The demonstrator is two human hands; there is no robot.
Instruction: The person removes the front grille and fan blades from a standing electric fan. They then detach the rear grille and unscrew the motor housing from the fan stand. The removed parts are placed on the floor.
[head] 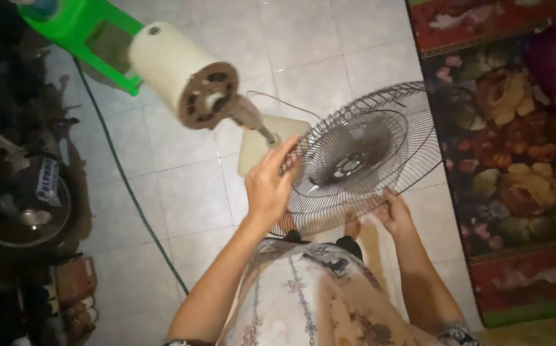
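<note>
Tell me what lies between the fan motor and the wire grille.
In the head view, the left hand reaches up between the fan motor and wire grille, beside the motor's shaft.

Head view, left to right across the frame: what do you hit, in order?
Motorbike wheel → green plastic stool → green hose on the tiles → cream fan motor housing → left hand → wire fan guard, with the right hand holding its lower rim → floral carpet.
</note>
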